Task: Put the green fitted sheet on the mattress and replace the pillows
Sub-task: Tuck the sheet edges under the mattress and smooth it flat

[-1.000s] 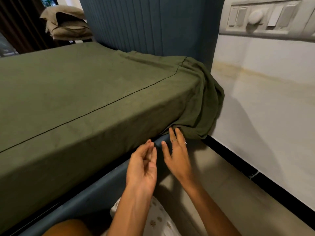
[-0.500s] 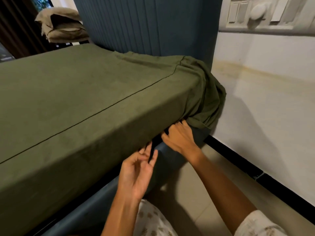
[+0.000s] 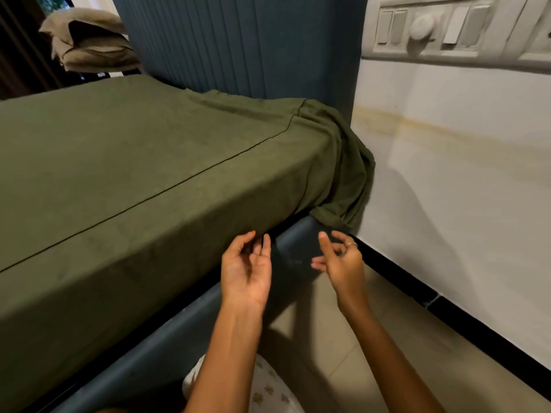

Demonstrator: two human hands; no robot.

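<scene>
The green fitted sheet (image 3: 143,162) covers the top and near side of the mattress. At the head corner a loose bunch of the sheet (image 3: 346,174) hangs down beside the wall. My left hand (image 3: 246,268) hovers palm-up just below the sheet's lower edge, fingers relaxed, holding nothing. My right hand (image 3: 341,262) floats to its right, in front of the bed frame's corner, fingers loosely curled and empty. Beige pillows (image 3: 89,43) are stacked at the far left beyond the bed.
A dark blue bed frame (image 3: 185,329) runs under the mattress, with a ribbed blue headboard (image 3: 244,43) behind. The white wall (image 3: 453,180) with a black skirting stands close on the right, and a switch panel (image 3: 432,28) sits high on it. Tiled floor (image 3: 328,338) lies below my arms.
My right hand has come away from the sheet's corner under the mattress and pulled back, now empty. The left hand stays open, a little higher near the sheet's edge.
</scene>
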